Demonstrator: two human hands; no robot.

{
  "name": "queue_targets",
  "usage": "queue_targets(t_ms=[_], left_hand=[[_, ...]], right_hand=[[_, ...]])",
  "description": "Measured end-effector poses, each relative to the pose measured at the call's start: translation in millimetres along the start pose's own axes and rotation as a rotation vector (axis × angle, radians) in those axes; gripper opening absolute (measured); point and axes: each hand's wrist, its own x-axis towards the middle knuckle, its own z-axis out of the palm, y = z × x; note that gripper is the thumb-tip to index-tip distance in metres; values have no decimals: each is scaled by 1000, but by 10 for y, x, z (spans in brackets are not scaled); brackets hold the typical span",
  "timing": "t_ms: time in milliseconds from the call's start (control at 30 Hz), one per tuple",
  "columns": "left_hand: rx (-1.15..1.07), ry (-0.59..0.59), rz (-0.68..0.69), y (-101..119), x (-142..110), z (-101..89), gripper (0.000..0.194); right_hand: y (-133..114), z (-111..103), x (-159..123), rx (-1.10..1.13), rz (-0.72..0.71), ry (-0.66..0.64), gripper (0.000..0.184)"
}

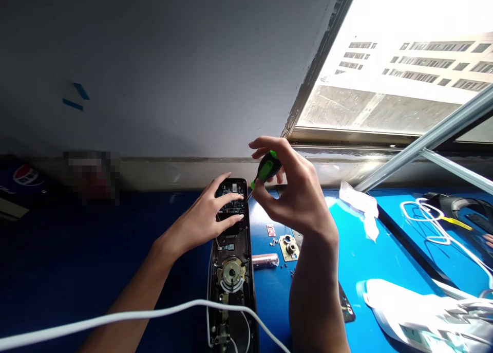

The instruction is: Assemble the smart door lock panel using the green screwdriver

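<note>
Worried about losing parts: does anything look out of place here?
Small loose screws lie scattered on the blue tabletop beside the opened electronic door lock, not in any container, so they could roll away.

Grey wall (154, 70), bright window (385, 60), blue table (362, 260)

Strong daylight enters through the window (346, 96) at upper right, overexposing the building (435, 65) outside and throwing glare across the blue worktop (358, 250). The wall (154, 75) and left hand (196, 214) lie in dimmer shade, and wide-angle distortion bends the frame's edges.
</note>
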Motion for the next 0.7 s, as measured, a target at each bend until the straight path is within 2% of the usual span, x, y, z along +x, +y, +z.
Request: queue_targets(t_ms=[133, 200, 333, 433, 533, 700], left_hand=[[-5, 5, 3, 9, 3, -5, 42], [9, 27, 6, 19, 6, 3, 41], [96, 187, 60, 53, 33, 63, 33], [138, 303, 139, 70, 68, 127, 23], [150, 365, 205, 86, 97, 154, 19], [132, 437, 191, 206, 70, 54, 18]], right_hand=[[9, 19, 2, -40, 30, 42, 36], [14, 27, 0, -25, 25, 63, 34], [-27, -10, -7, 19, 17, 147, 35], [-102, -94, -15, 60, 44, 179, 30], [-158, -198, -32, 53, 97, 190, 34], [-77, -398, -148, 12, 184, 240, 33]])
